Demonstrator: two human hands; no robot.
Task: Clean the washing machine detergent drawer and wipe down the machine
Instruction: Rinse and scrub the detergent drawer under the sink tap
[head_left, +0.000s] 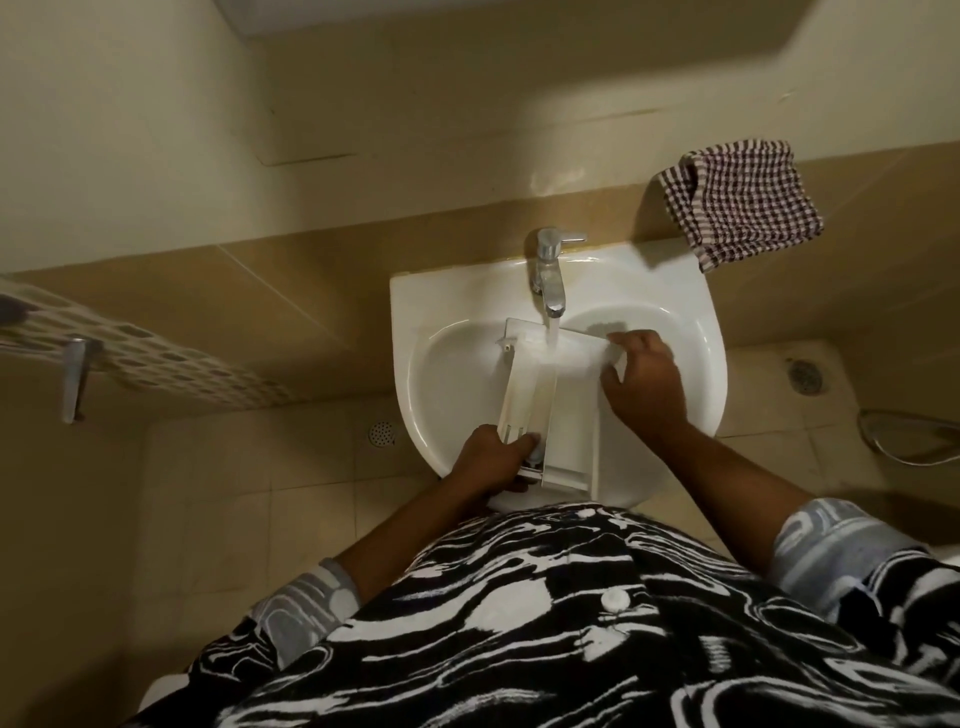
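- Right under the camera at six o'clock, a black-and-white swirl-patterned buttoned shirt (519, 623) fills the bottom of the view, with both bare forearms reaching up out of its pale cuffs.
- Left hand (493, 460): fingers curled round the near left corner of the white plastic detergent drawer (571, 415), a firm grasp at the basin's six o'clock edge.
- Right hand (644, 379): clasping the drawer's far right side at about two o'clock, fingertips over the top edge and thumb lower down.
- The drawer lies lengthwise inside the white ceramic wash basin (426, 312), near end resting on the front rim, far end under the spout.
- A thin stream of water (550, 332) runs onto the drawer's far end.
- Chrome single-lever tap (548, 275) sits at the basin's twelve o'clock.
- Brown-and-white checked cloth (743, 202), folded, lies on the ledge at one o'clock, one corner hanging over the basin's back edge.
- Round metal floor drain (382, 434) at the basin's eight o'clock; a second drain (805, 374) at three o'clock.
- Chrome hose loop (893, 447) on the floor, far right.
- Spotted towel (156, 364) on a chrome rail bracket (72, 379) at nine o'clock.
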